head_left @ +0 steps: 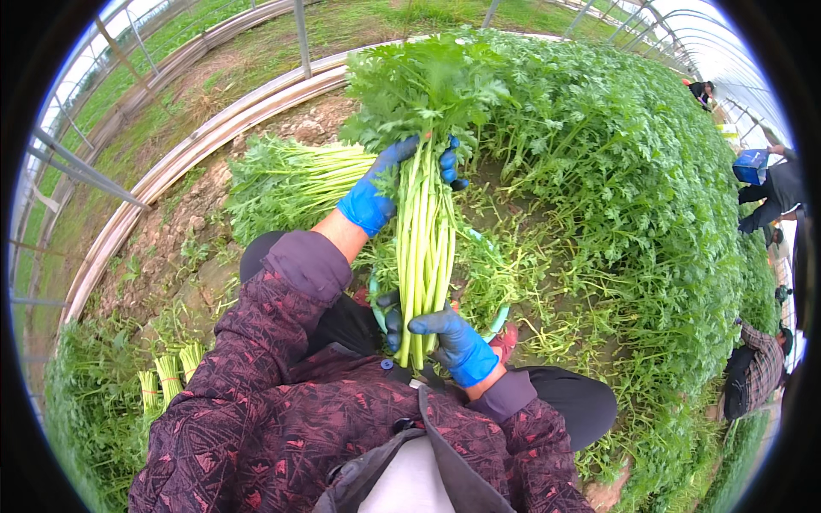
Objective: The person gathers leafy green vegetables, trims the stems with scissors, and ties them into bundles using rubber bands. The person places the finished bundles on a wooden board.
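Upright before me is a bunch of long-stemmed leafy greens (423, 237), leaves at the top and pale green stalks below. My left hand (391, 170), in a blue glove, grips it just under the leaves, its fingers wrapped behind. The lower stalk ends are held by my right hand (436, 327), also gloved in blue, with the thumb in front. Left of the bunch, a pile of cut greens (321, 170) lies on the soil with its stalks pointing right. Several tied bundles (168, 378) with red bands rest at the lower left.
Dense uncut greens (641, 173) grow along the right. Trimmed leaves (539, 301) litter the ground around a partly hidden turquoise ring-shaped rim (500, 319). A pale curved border (186, 151) and metal hoops (303, 38) run along the left. Other people, one in a plaid shirt (760, 365), are at the far right.
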Available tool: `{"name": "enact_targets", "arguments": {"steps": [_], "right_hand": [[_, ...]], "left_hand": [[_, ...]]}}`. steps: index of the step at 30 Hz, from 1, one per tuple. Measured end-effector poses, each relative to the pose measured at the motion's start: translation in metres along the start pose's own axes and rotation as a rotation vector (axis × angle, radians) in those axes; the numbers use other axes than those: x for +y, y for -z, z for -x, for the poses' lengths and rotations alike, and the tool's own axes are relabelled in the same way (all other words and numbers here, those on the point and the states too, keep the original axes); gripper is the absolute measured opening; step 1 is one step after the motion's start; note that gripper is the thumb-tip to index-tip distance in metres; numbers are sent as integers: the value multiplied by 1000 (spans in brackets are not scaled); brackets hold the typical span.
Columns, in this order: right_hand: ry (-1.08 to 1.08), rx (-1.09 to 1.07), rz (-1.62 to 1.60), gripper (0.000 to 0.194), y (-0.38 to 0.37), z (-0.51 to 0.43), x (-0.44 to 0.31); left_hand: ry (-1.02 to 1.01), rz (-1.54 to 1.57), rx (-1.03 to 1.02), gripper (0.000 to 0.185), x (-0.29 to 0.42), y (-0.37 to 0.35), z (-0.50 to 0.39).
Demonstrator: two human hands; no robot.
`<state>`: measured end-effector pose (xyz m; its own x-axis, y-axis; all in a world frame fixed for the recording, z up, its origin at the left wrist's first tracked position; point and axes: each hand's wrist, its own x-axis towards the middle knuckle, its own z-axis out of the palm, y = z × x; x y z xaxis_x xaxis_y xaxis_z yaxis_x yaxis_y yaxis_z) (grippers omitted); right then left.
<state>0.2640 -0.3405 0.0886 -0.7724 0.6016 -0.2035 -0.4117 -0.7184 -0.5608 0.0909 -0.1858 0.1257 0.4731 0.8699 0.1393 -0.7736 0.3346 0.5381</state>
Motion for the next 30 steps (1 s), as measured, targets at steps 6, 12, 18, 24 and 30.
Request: {"name": "enact_targets", "arguments": {"steps": [6, 12, 18, 24, 30], "right_hand": [[29, 182, 237, 47, 7, 35, -33], [15, 616, 978, 36, -14, 82, -121], [-189, 747, 1315, 46, -55, 106, -191], [-280, 661, 2500, 22, -54, 81, -202], [-603, 479, 2637, 25, -65, 77, -217]], "left_hand": [[22, 196, -252, 96, -26, 10, -12], [332, 302, 97, 111, -121, 44, 44], [944, -852, -61, 57, -199, 31, 88], [607, -941, -208, 58, -193, 6, 84], [607, -1061, -576, 62, -170, -39, 89]]}}
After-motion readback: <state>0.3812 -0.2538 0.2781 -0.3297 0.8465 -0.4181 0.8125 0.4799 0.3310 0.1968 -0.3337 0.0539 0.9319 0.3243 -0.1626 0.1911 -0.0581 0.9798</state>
